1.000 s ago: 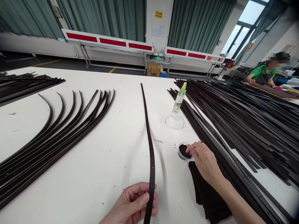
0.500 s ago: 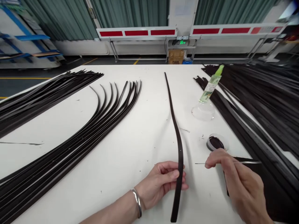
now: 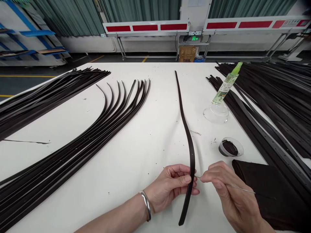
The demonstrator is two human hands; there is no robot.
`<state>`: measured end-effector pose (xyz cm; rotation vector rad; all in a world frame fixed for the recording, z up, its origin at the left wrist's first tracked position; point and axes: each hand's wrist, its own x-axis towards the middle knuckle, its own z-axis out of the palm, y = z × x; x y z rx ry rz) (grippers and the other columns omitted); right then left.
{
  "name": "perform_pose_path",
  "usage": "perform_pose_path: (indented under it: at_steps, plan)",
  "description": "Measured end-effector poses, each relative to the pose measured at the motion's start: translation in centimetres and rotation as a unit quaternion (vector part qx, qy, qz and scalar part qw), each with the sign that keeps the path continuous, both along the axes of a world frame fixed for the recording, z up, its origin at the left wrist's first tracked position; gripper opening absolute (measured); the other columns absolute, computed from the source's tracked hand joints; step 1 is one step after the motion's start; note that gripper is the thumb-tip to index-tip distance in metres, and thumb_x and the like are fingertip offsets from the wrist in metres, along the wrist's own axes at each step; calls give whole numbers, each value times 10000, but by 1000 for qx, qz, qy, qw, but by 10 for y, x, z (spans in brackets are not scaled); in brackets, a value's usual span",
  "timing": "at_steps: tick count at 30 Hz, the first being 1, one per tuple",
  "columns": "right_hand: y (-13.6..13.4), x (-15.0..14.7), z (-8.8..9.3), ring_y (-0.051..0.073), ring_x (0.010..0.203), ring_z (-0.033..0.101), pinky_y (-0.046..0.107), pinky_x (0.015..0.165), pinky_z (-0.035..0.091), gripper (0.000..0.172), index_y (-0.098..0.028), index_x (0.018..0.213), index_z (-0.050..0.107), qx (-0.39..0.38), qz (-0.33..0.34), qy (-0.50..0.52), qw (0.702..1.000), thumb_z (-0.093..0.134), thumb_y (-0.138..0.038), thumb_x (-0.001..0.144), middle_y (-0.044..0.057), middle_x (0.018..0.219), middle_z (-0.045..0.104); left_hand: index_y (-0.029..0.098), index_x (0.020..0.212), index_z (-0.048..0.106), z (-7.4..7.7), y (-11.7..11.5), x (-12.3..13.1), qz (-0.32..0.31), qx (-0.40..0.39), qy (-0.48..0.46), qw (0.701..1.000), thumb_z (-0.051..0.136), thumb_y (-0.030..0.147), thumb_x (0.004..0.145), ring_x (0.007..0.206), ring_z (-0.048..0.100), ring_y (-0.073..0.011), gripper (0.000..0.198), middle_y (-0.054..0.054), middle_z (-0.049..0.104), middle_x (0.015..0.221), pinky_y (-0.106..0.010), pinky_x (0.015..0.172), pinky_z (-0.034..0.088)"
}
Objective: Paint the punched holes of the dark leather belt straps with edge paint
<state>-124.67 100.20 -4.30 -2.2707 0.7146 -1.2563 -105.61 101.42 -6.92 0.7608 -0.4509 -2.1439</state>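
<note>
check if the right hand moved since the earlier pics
Yes: the right hand has moved away from the small cup of dark paste, back and leftward, to beside the dark belt strap.

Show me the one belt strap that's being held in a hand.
The long dark belt strap, pinched in the left hand; all other straps lie in bundles.

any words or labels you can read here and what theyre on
"KARL" on the cardboard box
Green lit sign: too small to read
Label on the spray bottle: too small to read
Small print at the right end of the red and white barrier: too blurred to read
</note>
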Motion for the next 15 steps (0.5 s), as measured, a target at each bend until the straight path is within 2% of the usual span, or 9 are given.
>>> perform_pose_path:
  at_steps: [8,15]
  plan:
    - [-2,2,1,160,782,609,359,723,502,326,-169,1073,562,2,1,25,1000,416,40,871,60,873,668,119,940,679,0,1,0,1,-1,-2,1000,727,152,796,799,640,-133,156,-56,662,829,-341,814,561]
    - [2,4,0,160,745,616,355,689,504,307,-174,1052,559,-11,-10,28,1000,419,30,871,51,818,676,125,940,672,1,1,0,0,1,-11,1000,730,162,796,815,644,-143,160,-55,660,826,-346,828,553]
